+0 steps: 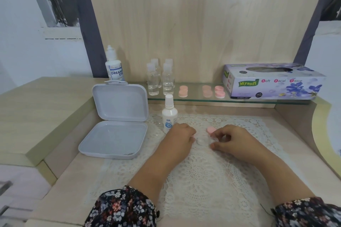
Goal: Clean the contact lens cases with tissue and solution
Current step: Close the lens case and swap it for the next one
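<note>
A clear contact lens case (203, 141) lies on the white lace mat (203, 171) between my hands. My left hand (180, 137) grips its left end, fingers curled over it. My right hand (232, 139) pinches its right end. A loose pink cap (211, 130) lies just behind the case. A small white solution bottle (169, 114) stands upright just behind my left hand. On the glass shelf (195, 98) lie several pink-capped lens cases (220, 91) and a purple tissue box (273, 81).
An open white plastic box (114, 134) sits left of the mat, lid propped up. Several small clear bottles (160, 79) and a larger Dream Eye solution bottle (114, 66) stand at the back left. A raised wooden ledge borders the left side.
</note>
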A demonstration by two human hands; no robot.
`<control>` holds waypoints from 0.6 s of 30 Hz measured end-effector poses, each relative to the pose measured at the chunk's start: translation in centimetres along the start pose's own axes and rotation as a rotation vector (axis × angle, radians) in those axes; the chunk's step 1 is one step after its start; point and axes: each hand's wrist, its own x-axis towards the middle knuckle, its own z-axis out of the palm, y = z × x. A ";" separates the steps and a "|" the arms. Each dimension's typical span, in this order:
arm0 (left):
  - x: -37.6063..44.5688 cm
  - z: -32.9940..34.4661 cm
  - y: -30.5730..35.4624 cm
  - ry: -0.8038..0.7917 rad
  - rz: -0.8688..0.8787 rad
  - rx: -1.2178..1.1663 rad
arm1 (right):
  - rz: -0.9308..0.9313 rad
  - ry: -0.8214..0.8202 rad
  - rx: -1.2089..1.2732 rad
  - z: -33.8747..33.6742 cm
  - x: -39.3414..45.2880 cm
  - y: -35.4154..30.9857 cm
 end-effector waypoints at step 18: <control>0.0 0.5 1.1 -0.023 0.116 -0.110 | -0.011 -0.009 0.060 0.3 -0.2 -0.5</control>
